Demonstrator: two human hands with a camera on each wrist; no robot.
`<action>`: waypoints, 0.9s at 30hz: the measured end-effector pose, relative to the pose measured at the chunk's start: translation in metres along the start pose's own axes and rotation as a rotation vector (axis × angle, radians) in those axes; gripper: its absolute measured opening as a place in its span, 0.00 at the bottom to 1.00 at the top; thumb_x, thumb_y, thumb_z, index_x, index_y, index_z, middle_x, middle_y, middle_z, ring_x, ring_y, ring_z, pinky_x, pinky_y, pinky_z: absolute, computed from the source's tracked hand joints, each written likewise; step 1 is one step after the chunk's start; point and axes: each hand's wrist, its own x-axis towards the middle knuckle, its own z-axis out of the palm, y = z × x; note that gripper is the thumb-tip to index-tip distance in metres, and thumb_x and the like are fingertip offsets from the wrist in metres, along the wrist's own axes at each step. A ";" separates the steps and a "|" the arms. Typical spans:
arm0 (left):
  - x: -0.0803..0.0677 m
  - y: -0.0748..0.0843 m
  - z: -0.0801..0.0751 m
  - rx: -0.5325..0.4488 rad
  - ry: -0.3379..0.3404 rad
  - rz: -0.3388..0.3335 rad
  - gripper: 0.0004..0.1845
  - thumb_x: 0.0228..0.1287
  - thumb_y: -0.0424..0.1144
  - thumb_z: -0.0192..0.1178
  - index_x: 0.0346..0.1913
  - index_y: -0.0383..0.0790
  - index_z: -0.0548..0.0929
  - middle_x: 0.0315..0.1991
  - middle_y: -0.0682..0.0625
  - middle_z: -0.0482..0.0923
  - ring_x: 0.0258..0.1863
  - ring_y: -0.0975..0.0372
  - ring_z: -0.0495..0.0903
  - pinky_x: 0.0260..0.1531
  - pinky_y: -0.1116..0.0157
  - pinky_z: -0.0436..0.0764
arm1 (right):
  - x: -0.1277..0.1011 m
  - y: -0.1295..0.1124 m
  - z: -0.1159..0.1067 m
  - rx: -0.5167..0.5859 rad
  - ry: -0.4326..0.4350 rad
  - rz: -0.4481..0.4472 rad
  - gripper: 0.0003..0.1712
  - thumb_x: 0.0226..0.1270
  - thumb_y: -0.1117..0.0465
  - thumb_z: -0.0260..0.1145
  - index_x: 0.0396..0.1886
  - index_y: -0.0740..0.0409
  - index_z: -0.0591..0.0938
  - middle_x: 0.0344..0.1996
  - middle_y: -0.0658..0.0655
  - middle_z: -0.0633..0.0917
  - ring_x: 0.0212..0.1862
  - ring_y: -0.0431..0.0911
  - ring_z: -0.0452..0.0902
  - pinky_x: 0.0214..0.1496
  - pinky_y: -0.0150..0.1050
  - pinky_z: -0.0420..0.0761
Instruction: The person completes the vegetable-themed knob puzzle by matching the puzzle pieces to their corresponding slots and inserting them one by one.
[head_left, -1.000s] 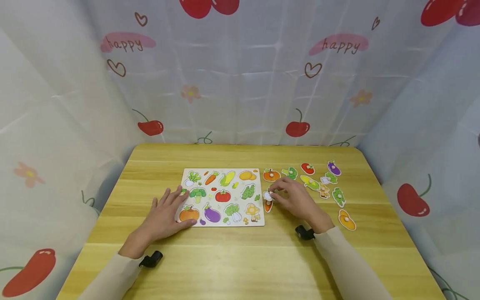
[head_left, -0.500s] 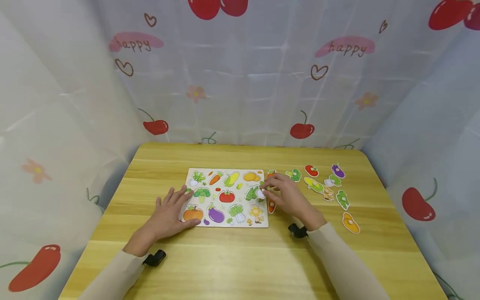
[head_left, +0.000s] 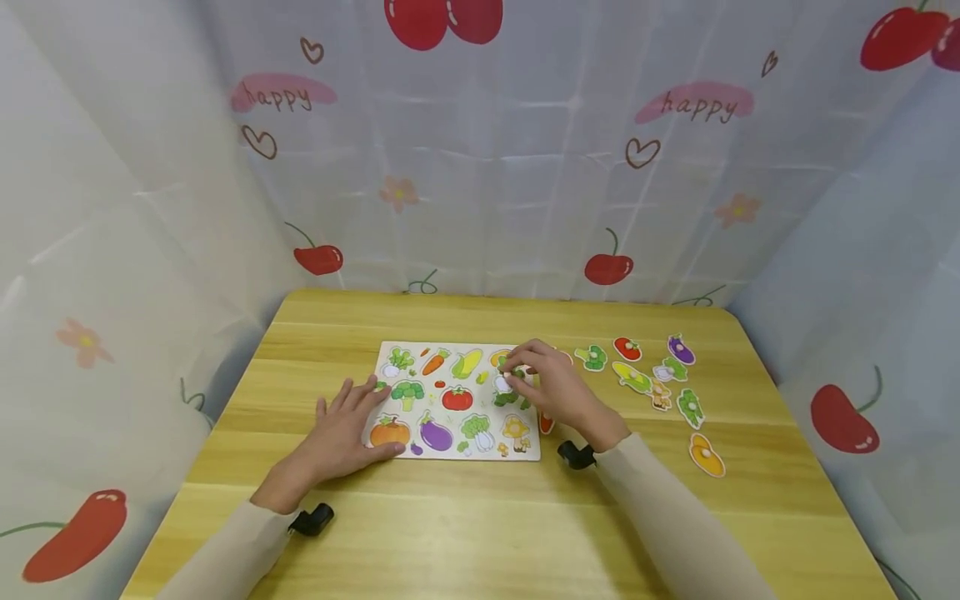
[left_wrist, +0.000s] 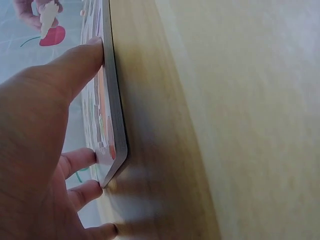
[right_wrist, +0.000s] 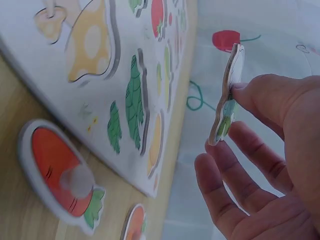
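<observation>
The right hand (head_left: 551, 385) has carried a pinched vegetable piece (right_wrist: 226, 102) over the puzzle board (head_left: 457, 400), toward nine o'clock; fitting it into its slot seems due. The left hand (head_left: 341, 433) lies flat, steadying the board.

Curtained play corner: cherry-print drapes (head_left: 480, 167), wooden table (head_left: 480, 517), vegetable puzzle (head_left: 457, 400).

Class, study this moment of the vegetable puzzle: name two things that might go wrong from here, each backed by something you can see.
1. The right hand pinches the puzzle piece only by its edge, lifted above the puzzle board; it might slip or twist before it meets a recess.
2. The carrot piece lies on the table right beside the board, under the right wrist; it could get knocked away.
</observation>
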 end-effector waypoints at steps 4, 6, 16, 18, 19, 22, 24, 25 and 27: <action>-0.002 0.002 0.000 0.000 -0.002 -0.001 0.57 0.71 0.72 0.76 0.91 0.43 0.70 0.94 0.34 0.61 0.93 0.24 0.53 0.77 0.07 0.50 | 0.008 -0.003 0.007 0.017 -0.017 -0.003 0.07 0.84 0.60 0.78 0.55 0.52 0.95 0.64 0.57 0.89 0.64 0.54 0.92 0.66 0.54 0.95; -0.002 0.002 0.000 0.004 -0.002 -0.002 0.57 0.71 0.72 0.76 0.92 0.43 0.70 0.94 0.34 0.61 0.93 0.24 0.53 0.76 0.07 0.51 | 0.013 -0.004 0.010 0.022 -0.021 -0.012 0.07 0.84 0.60 0.78 0.56 0.52 0.95 0.64 0.57 0.89 0.63 0.54 0.93 0.66 0.54 0.95; 0.003 -0.001 -0.002 0.005 0.002 0.009 0.56 0.71 0.71 0.76 0.91 0.43 0.70 0.93 0.33 0.61 0.93 0.23 0.53 0.75 0.06 0.52 | 0.039 -0.006 0.028 0.046 -0.007 -0.125 0.07 0.84 0.64 0.77 0.56 0.58 0.94 0.63 0.61 0.89 0.61 0.56 0.93 0.65 0.56 0.95; 0.003 -0.002 -0.002 -0.003 0.011 0.019 0.57 0.70 0.71 0.77 0.91 0.42 0.71 0.93 0.32 0.62 0.92 0.23 0.54 0.74 0.06 0.52 | 0.044 -0.006 0.032 0.050 -0.006 -0.130 0.07 0.84 0.64 0.77 0.56 0.58 0.94 0.63 0.62 0.89 0.61 0.56 0.93 0.66 0.57 0.94; 0.003 -0.003 -0.001 -0.008 0.025 0.028 0.56 0.70 0.71 0.76 0.90 0.42 0.71 0.92 0.32 0.62 0.92 0.22 0.54 0.73 0.05 0.52 | 0.046 -0.007 0.033 0.052 -0.004 -0.131 0.07 0.84 0.64 0.77 0.55 0.58 0.94 0.63 0.62 0.89 0.61 0.57 0.93 0.66 0.57 0.94; 0.003 -0.003 -0.001 -0.013 0.024 0.035 0.56 0.70 0.71 0.77 0.90 0.41 0.72 0.92 0.31 0.62 0.91 0.21 0.54 0.72 0.04 0.52 | 0.052 -0.008 0.038 0.058 -0.003 -0.127 0.07 0.84 0.65 0.77 0.55 0.59 0.94 0.64 0.62 0.89 0.61 0.57 0.93 0.66 0.57 0.94; 0.003 -0.002 0.000 -0.009 0.012 0.024 0.57 0.70 0.71 0.77 0.90 0.42 0.71 0.93 0.32 0.62 0.92 0.22 0.54 0.73 0.05 0.51 | 0.055 -0.010 0.041 0.059 -0.006 -0.128 0.07 0.84 0.64 0.77 0.55 0.59 0.95 0.64 0.62 0.89 0.61 0.57 0.93 0.67 0.57 0.94; 0.003 -0.002 0.000 -0.006 0.005 0.016 0.57 0.71 0.71 0.77 0.91 0.42 0.71 0.93 0.32 0.61 0.92 0.23 0.53 0.74 0.05 0.51 | 0.057 -0.011 0.042 0.065 -0.008 -0.131 0.07 0.84 0.65 0.77 0.55 0.59 0.95 0.63 0.62 0.89 0.61 0.57 0.93 0.67 0.56 0.94; 0.003 0.000 -0.002 0.005 -0.016 0.000 0.57 0.71 0.70 0.77 0.91 0.42 0.70 0.94 0.33 0.61 0.93 0.24 0.53 0.76 0.06 0.51 | 0.061 -0.012 0.045 0.063 -0.012 -0.141 0.07 0.84 0.65 0.77 0.55 0.59 0.95 0.63 0.62 0.89 0.61 0.56 0.94 0.67 0.54 0.94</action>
